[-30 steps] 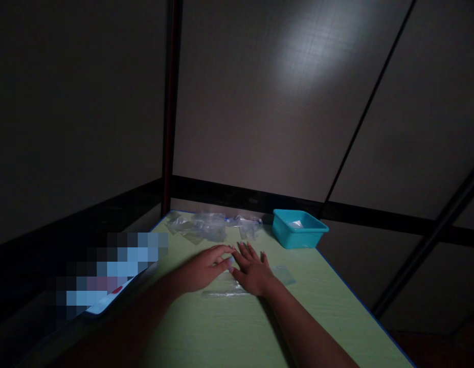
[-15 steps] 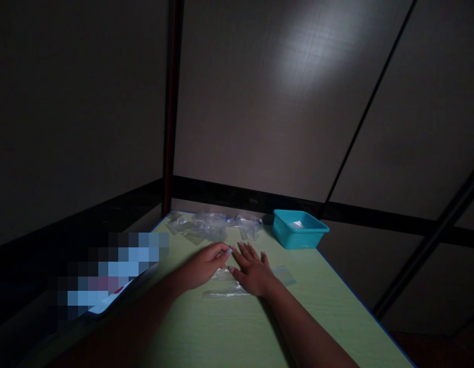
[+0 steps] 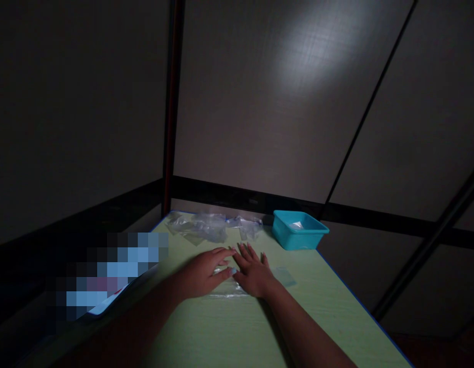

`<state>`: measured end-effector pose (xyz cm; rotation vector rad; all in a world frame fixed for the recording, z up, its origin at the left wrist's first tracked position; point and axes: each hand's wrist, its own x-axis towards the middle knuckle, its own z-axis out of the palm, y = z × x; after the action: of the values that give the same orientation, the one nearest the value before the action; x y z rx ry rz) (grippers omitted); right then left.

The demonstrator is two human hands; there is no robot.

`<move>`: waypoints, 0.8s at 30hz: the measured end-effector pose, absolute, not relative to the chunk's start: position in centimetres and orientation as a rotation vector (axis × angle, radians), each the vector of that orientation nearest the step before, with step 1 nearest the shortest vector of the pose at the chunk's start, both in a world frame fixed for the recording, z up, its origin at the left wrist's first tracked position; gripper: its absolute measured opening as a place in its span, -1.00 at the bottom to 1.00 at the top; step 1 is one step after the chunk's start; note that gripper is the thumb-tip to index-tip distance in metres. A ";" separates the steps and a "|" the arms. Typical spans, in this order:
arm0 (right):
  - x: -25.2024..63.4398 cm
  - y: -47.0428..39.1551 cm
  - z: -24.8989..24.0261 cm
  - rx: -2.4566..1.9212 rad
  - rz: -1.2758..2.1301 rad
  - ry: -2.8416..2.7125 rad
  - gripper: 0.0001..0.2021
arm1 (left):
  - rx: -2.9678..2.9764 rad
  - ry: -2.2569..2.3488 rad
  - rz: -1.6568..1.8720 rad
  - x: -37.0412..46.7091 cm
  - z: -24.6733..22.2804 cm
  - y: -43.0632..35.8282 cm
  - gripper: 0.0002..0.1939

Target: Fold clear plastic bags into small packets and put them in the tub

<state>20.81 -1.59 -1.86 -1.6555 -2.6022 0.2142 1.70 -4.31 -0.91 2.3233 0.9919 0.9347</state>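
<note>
A clear plastic bag (image 3: 229, 290) lies flat on the light green table (image 3: 221, 332), partly hidden beneath both hands. My right hand (image 3: 255, 272) rests palm down on it with the fingers spread, and the bag's far right end (image 3: 286, 276) sticks out past the wrist. Beside it, my left hand (image 3: 206, 271) is over the bag's left part. Its thumb and forefinger are apart, their tips close to the right hand's thumb and forefinger. I see nothing held in either hand.
Several crumpled clear bags (image 3: 206, 227) lie along the table's far edge. A turquoise plastic basin (image 3: 300, 237) with something pale inside stands at the far right edge. At the left edge is a bluish object (image 3: 102, 305), mostly blurred out. Dark wall panels rise behind.
My left hand's thumb and forefinger have parted from their pinch, and the hand has come slightly nearer, covering more of the bag's left end. My right hand stays in place.
</note>
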 end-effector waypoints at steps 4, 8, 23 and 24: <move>20.9 -1.5 -2.0 -1.634 0.238 -2.592 -0.40 | 2.374 1.018 0.897 1.7 -1.0 -4.3 -0.56; 20.9 -1.5 -1.8 -1.661 0.231 -2.593 -0.39 | 2.339 1.011 0.867 1.7 -1.2 -4.3 -0.53; 20.7 -1.7 -1.5 -1.731 0.210 -2.594 -0.40 | 2.378 1.028 0.863 1.4 -1.6 -4.0 -0.43; 20.7 -1.6 -1.5 -1.731 0.208 -2.596 -0.40 | 2.373 1.024 0.866 1.4 -1.6 -4.0 -0.43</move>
<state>20.71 -1.61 -1.54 -1.7315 -2.5961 0.2081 1.40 -3.98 -1.64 2.3731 1.0239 0.8663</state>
